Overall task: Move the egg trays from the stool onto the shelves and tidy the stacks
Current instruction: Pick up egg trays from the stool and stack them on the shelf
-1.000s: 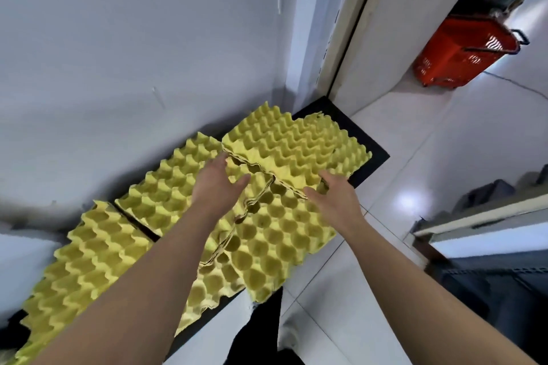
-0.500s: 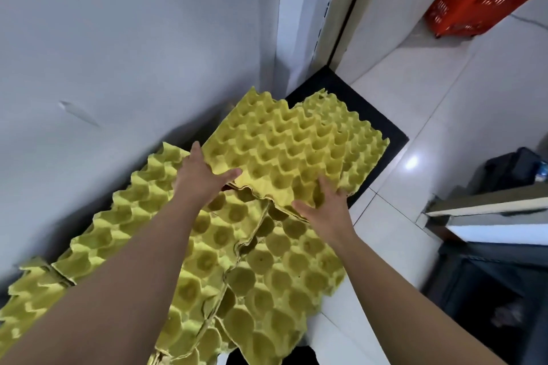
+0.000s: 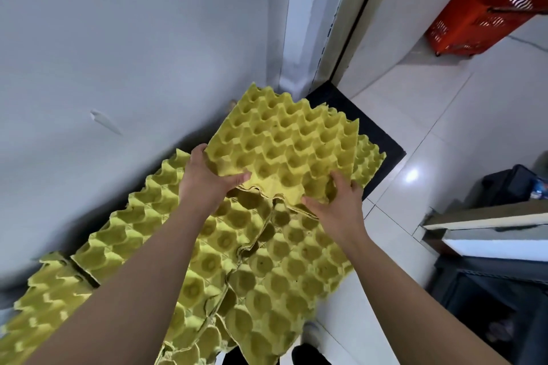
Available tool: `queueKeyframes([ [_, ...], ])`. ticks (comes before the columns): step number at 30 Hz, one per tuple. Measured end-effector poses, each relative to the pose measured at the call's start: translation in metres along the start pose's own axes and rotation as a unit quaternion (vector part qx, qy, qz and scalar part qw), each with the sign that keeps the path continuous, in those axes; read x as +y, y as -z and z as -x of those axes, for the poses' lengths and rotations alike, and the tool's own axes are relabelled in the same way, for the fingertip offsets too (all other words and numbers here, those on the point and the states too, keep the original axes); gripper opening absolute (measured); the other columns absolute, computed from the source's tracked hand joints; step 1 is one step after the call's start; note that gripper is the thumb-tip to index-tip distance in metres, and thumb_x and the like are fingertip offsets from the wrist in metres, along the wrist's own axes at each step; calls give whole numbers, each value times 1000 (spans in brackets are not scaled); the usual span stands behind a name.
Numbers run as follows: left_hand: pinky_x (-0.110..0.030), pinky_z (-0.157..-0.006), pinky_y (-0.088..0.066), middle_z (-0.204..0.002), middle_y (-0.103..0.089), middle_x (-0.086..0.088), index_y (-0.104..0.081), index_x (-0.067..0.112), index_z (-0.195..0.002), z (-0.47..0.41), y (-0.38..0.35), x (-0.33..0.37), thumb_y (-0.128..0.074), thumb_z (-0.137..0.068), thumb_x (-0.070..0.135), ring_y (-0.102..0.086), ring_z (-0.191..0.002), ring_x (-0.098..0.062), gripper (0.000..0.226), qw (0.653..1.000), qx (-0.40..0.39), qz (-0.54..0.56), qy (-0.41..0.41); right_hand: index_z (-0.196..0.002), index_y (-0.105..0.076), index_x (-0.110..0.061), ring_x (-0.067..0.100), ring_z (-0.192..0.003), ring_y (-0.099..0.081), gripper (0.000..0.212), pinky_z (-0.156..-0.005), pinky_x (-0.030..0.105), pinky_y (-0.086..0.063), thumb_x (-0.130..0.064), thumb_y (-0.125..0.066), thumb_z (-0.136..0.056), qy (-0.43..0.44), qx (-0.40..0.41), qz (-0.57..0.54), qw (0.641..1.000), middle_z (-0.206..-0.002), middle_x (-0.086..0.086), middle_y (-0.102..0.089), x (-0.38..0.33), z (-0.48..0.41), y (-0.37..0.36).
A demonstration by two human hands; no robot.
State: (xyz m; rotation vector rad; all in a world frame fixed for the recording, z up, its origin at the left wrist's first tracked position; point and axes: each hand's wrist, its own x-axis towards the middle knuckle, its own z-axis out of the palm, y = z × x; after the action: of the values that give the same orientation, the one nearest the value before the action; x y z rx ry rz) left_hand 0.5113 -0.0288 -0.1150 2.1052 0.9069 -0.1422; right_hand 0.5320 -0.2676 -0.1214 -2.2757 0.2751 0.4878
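Several yellow egg trays lie in a row on a black shelf along the grey wall. The far tray is tilted up at its near edge. My left hand grips that tray's near left corner, thumb on top. My right hand grips its near right edge, fingers curled over the rim. Under and in front of it a second tray stack lies askew and juts over the shelf's front edge. Further trays continue to the left, partly hidden by my left forearm.
A grey wall runs close behind the trays. White tiled floor spreads to the right. A red shopping basket stands at the upper right. A dark cabinet with a pale top edge stands at right.
Both hands have lifted the far tray's near edge and taken a firmer grip on it. The view has moved closer and lower over the trays.
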Motion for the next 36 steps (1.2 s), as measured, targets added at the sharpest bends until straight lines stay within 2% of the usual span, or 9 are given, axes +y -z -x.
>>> queueKeyframes([
  [6,-45,-98,-46,-141,-47,1,-27,26,-144,53,25,8,-88,-49,56,-49,-127,-22,117,996,80,33,8,-144,-32,-32,34,-138,-24,87,-108,47,-35,-43,-78,-71,64,-15,30,997,-153,12,-11,-37,24,42],
  [9,-48,-99,-46,-137,-50,0,-28,24,-143,94,41,9,-87,-49,59,-51,-124,-23,115,989,130,63,10,-145,-32,-29,29,-128,-36,87,-99,38,-42,-43,-78,-72,112,-38,50,992,-153,12,-10,-53,46,63],
  [12,-48,-97,-48,-134,-51,-1,-27,23,-141,147,58,10,-86,-50,59,-53,-120,-23,114,977,195,86,9,-144,-32,-32,31,-137,-26,86,-107,46,-36,-46,-77,-72,161,-65,60,983,-155,10,-8,-60,74,81],
  [14,-46,-98,-47,-134,-51,-2,-27,21,-142,180,67,11,-86,-52,57,-52,-120,-23,113,967,234,98,6,-144,-33,-32,31,-137,-27,85,-108,46,-33,-47,-77,-72,193,-80,62,976,-155,9,-8,-66,91,92],
  [20,-40,-100,-44,-136,-50,-4,-27,18,-143,306,95,5,-88,-56,51,-50,-123,-23,111,917,364,162,20,-143,-33,-33,29,-138,-27,84,-110,43,-28,-49,-75,-73,324,-128,79,934,-153,7,-13,-83,175,129],
  [24,-36,-95,-47,-132,-52,1,-29,20,-141,381,124,-4,-88,-54,52,-54,-116,-18,109,879,430,205,22,-141,-35,-34,29,-131,-37,84,-111,43,-32,-56,-74,-70,396,-147,85,902,-145,7,-22,-102,237,144],
  [27,-30,-88,-46,-126,-55,4,-31,22,-140,432,152,-13,-87,-56,52,-57,-110,-15,105,852,473,223,21,-137,-39,-35,30,-129,-38,81,-106,43,-37,-63,-71,-68,450,-142,95,877,-138,9,-27,-121,283,149],
  [36,-24,-85,-44,-122,-57,11,-35,29,-134,585,248,-56,-87,-56,51,-57,-107,-8,97,765,601,230,-13,-136,-43,-34,30,-127,-40,77,-100,36,-40,-58,-73,-69,575,-176,23,798,-134,10,-30,-164,444,136],
])
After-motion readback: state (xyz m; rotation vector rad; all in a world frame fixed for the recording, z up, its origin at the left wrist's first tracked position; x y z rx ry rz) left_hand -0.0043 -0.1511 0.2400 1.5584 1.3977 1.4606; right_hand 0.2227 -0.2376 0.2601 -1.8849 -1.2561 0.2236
